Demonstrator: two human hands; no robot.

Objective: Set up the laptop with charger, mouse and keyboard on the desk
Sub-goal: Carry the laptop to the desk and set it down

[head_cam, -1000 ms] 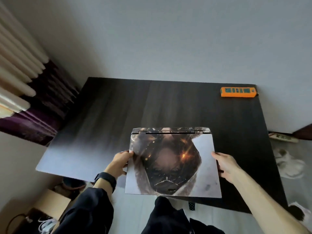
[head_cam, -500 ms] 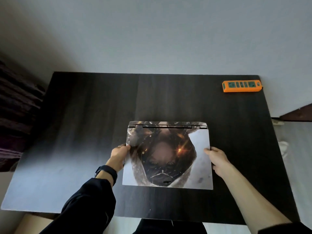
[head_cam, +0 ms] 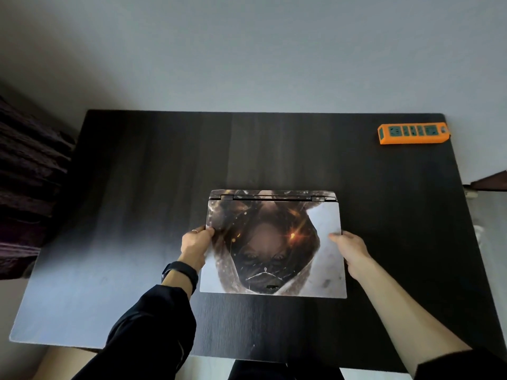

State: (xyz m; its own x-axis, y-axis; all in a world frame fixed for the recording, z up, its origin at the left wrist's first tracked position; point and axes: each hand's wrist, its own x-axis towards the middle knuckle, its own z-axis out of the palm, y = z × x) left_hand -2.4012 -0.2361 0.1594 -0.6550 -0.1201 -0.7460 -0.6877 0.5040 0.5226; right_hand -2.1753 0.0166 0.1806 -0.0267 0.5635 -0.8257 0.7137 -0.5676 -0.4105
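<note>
A closed laptop (head_cam: 326,267) with a picture skin on its lid lies over the middle of the dark desk (head_cam: 164,187), hinge side away from me. My left hand (head_cam: 195,244) grips its left edge, thumb on the lid. My right hand (head_cam: 349,249) holds the right edge the same way. No charger, mouse or keyboard shows in view.
An orange power strip (head_cam: 413,133) with teal sockets sits at the desk's far right corner, by the grey wall. A dark purple curtain hangs at the left. The desk's right edge drops to the floor.
The laptop has moved forward from the desk's near edge to farther onto the desk, still held by both hands. My view has shifted closer over the desk.
</note>
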